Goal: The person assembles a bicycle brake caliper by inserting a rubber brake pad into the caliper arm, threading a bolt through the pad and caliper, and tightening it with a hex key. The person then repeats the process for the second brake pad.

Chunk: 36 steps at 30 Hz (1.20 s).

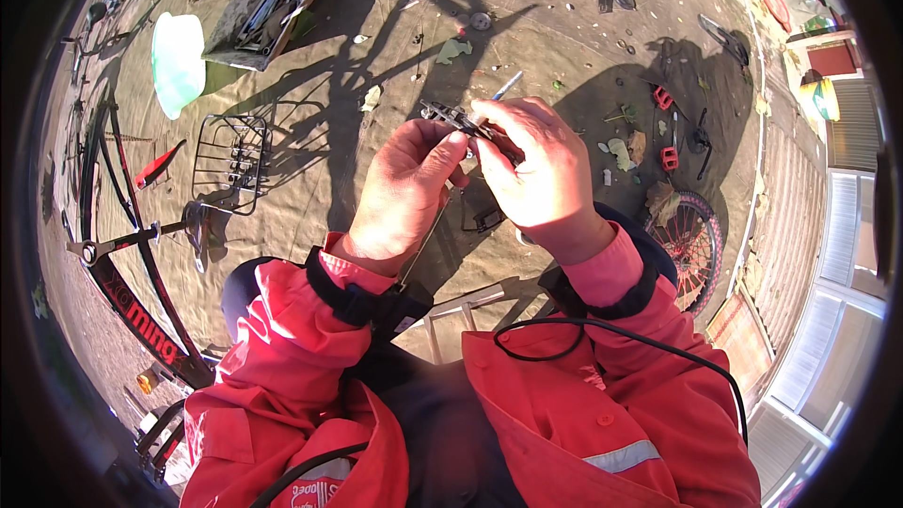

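Observation:
Between my two hands, in the middle of the view, is a small dark metal bicycle part [455, 117] with narrow arms or plates. Its exact kind is partly hidden by my fingers. My left hand [397, 186] pinches its near side between thumb and fingers. From the right, my right hand [544, 169] grips the same part, thumb close to the left thumb. A thin cable [434, 230] runs down below my left hand. Just beyond my right fingers, a blue pen-like stick [508, 85] shows against the ground sheet.
On the left lie a black bicycle frame [141, 315], a black wire rack [229, 165] and a red-black saddle-like piece [160, 165]. A tool-filled metal box [268, 14] stands behind, beside a pale green basin [179, 64]. Red pedals [669, 158] and a small wheel [691, 249] are on the right.

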Each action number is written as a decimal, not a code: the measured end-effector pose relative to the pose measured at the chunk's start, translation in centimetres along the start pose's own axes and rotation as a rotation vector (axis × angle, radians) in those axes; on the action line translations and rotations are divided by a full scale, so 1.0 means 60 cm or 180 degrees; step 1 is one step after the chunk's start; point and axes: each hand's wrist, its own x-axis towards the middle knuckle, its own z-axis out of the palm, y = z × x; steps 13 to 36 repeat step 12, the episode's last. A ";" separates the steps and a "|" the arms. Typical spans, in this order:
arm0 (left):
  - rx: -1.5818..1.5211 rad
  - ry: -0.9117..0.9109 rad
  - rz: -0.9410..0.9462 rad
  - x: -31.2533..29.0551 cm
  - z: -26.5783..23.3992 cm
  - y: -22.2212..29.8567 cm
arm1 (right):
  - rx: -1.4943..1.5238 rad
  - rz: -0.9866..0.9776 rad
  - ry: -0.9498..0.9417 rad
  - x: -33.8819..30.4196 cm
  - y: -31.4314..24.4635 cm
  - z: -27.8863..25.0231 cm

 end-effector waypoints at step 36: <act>0.0046 -0.0119 -0.0020 0.001 -0.005 -0.003 | 0.0026 0.0050 -0.0016 -0.002 0.002 0.002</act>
